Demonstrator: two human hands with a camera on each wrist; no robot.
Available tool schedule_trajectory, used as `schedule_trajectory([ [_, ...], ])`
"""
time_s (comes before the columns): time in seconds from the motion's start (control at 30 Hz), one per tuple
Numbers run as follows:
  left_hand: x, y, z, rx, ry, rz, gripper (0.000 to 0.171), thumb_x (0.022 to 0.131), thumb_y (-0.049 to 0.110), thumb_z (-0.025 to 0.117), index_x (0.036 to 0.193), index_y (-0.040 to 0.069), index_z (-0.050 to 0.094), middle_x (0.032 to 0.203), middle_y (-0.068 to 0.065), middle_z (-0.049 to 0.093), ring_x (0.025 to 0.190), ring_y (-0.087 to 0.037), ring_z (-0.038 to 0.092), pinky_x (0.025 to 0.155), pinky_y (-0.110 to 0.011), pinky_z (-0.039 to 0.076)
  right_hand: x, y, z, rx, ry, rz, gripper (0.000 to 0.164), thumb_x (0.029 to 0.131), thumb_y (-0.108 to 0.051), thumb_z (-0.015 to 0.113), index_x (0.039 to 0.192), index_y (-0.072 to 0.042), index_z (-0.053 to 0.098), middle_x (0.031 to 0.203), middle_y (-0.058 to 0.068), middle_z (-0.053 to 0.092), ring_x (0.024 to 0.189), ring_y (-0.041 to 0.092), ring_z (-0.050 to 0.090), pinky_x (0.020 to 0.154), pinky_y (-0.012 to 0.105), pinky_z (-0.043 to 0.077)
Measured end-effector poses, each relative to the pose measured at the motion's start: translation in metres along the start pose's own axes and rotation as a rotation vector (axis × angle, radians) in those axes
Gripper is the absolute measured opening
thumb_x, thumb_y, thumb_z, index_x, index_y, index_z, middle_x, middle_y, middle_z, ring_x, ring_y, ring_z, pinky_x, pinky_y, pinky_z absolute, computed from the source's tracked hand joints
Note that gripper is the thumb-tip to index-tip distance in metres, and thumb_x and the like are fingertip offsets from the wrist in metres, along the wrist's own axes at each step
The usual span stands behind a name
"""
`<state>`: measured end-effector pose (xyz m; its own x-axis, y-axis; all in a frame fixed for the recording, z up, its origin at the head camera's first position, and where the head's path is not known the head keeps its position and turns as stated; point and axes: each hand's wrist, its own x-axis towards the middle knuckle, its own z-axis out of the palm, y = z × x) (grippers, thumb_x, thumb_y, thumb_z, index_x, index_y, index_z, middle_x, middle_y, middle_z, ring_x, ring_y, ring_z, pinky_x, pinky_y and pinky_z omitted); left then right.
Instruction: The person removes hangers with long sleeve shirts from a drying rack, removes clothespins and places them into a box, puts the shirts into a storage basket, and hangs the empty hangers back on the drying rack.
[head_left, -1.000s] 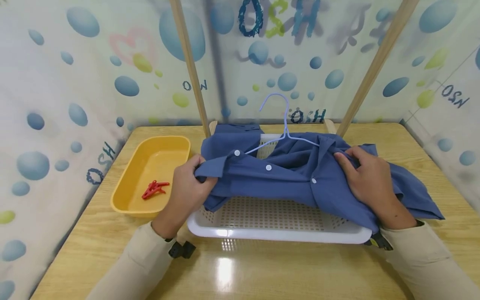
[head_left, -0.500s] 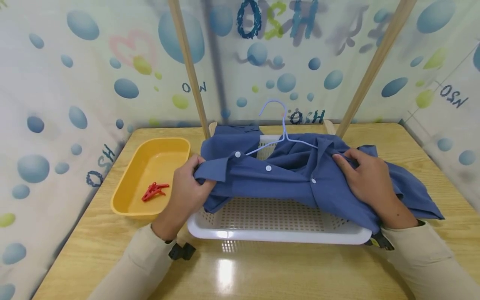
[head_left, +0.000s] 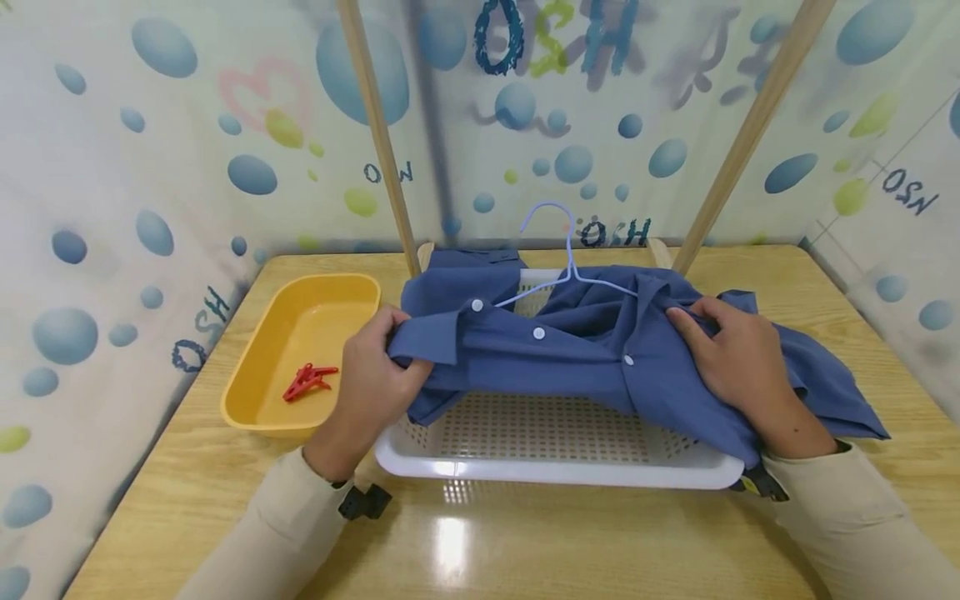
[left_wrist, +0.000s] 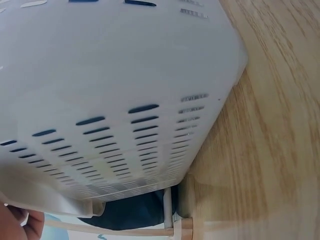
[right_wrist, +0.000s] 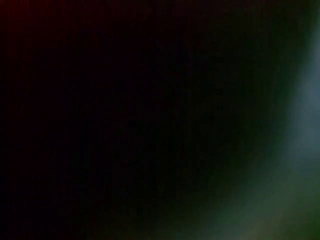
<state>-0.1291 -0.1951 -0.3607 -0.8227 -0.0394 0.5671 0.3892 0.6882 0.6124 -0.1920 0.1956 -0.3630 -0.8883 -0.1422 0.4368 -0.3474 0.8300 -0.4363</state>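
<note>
A blue shirt with white buttons (head_left: 555, 367) lies spread across a white perforated laundry basket (head_left: 555, 473). My left hand (head_left: 375, 371) pinches a folded end of the cloth at the basket's left side. On the right, my right hand (head_left: 731, 354) grips the shirt between thumb and fingers. A pale purple hanger (head_left: 572, 250) is partly inside the shirt; its hook stands up at the back and its lower part is hidden by cloth. The left wrist view shows the basket's outer wall (left_wrist: 110, 65) and a bit of my fingers. The right wrist view is almost wholly dark.
Left of the basket stands a yellow tray (head_left: 300, 292) holding red clothespins (head_left: 309, 382). Two wooden poles (head_left: 386, 150) rise behind the basket from the wooden table (head_left: 510, 550). A patterned wall covering (head_left: 480, 167) encloses the back and sides.
Both hands keep their grip on the shirt and hardly move. The hanger's hook sits slightly lower than a second ago, and the left end of the cloth has shifted a little.
</note>
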Motion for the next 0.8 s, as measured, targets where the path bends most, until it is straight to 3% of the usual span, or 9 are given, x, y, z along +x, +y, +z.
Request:
schedule_trajectory([
  [0.2, 0.001, -0.003, 0.0, -0.055, -0.004, 0.013, 0.019, 0.084, 0.014, 0.07, 0.095, 0.002, 0.059, 0.08, -0.009, 0.063, 0.068, -0.016, 0.056, 0.062, -0.024, 0.045, 0.001, 0.0, 0.0, 0.001, -0.01, 0.0, 0.035, 0.101, -0.036, 0.058, 0.09, -0.003, 0.066, 0.05, 0.003, 0.045, 0.046, 0.015, 0.043, 0.05, 0.031, 0.031],
  [0.3, 0.001, -0.008, -0.001, -0.106, -0.071, 0.008, 0.017, 0.086, 0.013, 0.066, 0.098, 0.001, 0.06, 0.081, -0.009, 0.063, 0.069, -0.016, 0.055, 0.063, -0.022, 0.045, 0.0, 0.0, 0.001, -0.001, -0.028, 0.003, 0.035, 0.101, -0.036, 0.058, 0.091, -0.004, 0.067, 0.049, 0.002, 0.045, 0.046, 0.015, 0.043, 0.049, 0.031, 0.031],
  [0.4, 0.005, -0.012, -0.01, -0.183, -0.208, -0.034, 0.018, 0.089, 0.011, 0.064, 0.104, 0.002, 0.061, 0.086, -0.008, 0.064, 0.077, -0.017, 0.057, 0.072, -0.024, 0.047, -0.001, 0.001, 0.002, -0.005, -0.031, 0.002, 0.034, 0.101, -0.036, 0.058, 0.091, -0.004, 0.067, 0.05, 0.001, 0.045, 0.046, 0.014, 0.042, 0.05, 0.031, 0.031],
  [0.53, 0.014, -0.018, -0.031, -0.265, -0.442, -0.115, 0.024, 0.09, 0.01, 0.069, 0.112, 0.007, 0.061, 0.096, -0.006, 0.066, 0.092, -0.018, 0.059, 0.088, -0.031, 0.047, -0.001, 0.0, 0.001, -0.005, -0.025, -0.014, 0.033, 0.101, -0.034, 0.059, 0.092, -0.004, 0.068, 0.05, 0.002, 0.046, 0.046, 0.014, 0.042, 0.05, 0.031, 0.031],
  [0.7, 0.02, -0.026, -0.048, -0.316, -0.684, -0.135, 0.036, 0.085, 0.016, 0.078, 0.115, 0.011, 0.058, 0.102, -0.004, 0.064, 0.101, -0.025, 0.058, 0.096, -0.043, 0.043, -0.001, -0.001, 0.001, -0.002, -0.036, -0.018, 0.033, 0.101, -0.035, 0.059, 0.092, -0.004, 0.068, 0.052, 0.003, 0.049, 0.048, 0.014, 0.044, 0.052, 0.031, 0.032],
  [0.8, 0.024, -0.03, -0.052, -0.346, -0.774, -0.127, 0.044, 0.082, 0.021, 0.082, 0.117, 0.013, 0.056, 0.107, -0.003, 0.065, 0.106, -0.026, 0.058, 0.1, -0.049, 0.04, -0.001, -0.001, 0.0, 0.002, -0.026, -0.024, 0.033, 0.1, -0.034, 0.06, 0.091, -0.004, 0.068, 0.053, 0.004, 0.05, 0.049, 0.015, 0.044, 0.051, 0.03, 0.032],
])
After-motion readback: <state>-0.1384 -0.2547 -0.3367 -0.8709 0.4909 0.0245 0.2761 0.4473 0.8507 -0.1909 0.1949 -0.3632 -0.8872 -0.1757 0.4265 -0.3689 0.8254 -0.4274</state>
